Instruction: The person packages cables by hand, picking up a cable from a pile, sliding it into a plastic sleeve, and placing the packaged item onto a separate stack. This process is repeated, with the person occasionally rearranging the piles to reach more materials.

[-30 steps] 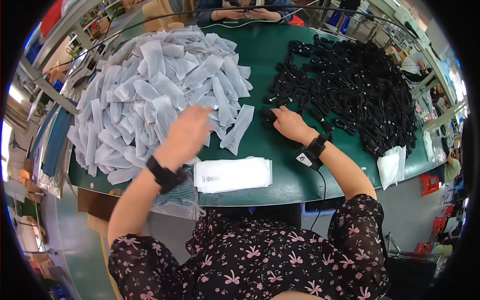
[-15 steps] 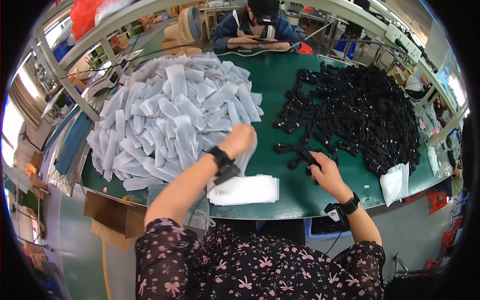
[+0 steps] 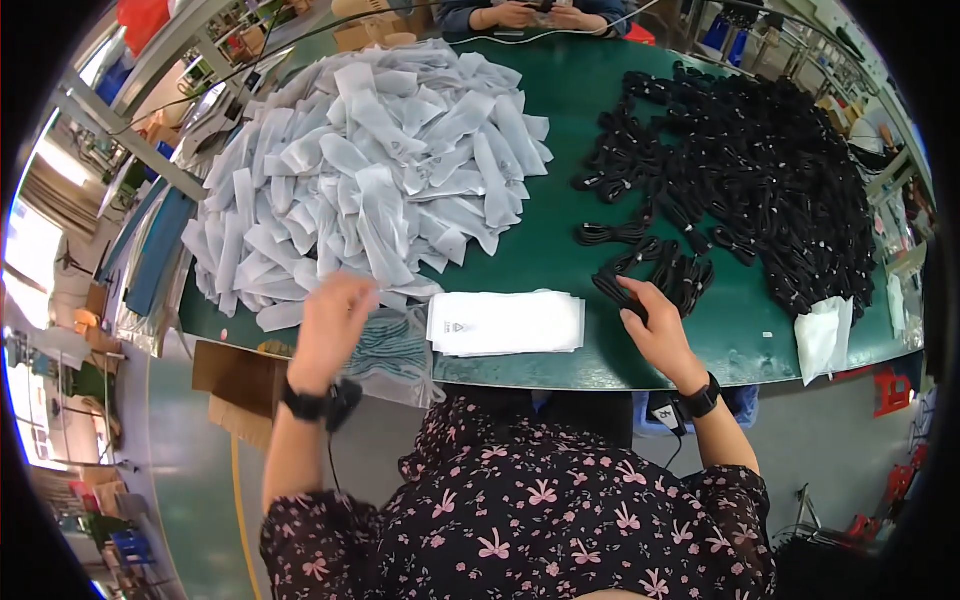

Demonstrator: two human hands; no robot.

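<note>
My right hand [image 3: 658,328] is at the near edge of the loose cables, with thumb and fingers closed on a coiled black cable [image 3: 612,284]. More coiled cables [image 3: 684,280] lie right beside its fingertips. Over the front of a heap of filled whitish sleeves [image 3: 330,200] is my left hand [image 3: 332,322], blurred by motion. Its fingers look bent, and nothing shows clearly in them. Between the hands lies a flat stack of empty white sleeves [image 3: 507,323], printed side up. A clear bag with blue-green contents [image 3: 385,350] is just beside my left hand.
A large heap of black cables [image 3: 760,190] covers the right of the green table [image 3: 560,130]. A white packet [image 3: 822,335] lies at its front right edge. An open cardboard box [image 3: 238,385] stands below the left edge. Across the table are another person's hands [image 3: 540,15].
My left hand has moved left and nearer, away from the sleeve stack to the heap's front. The filled sleeve near it has left the stack's side. My right hand stays at the cables.
</note>
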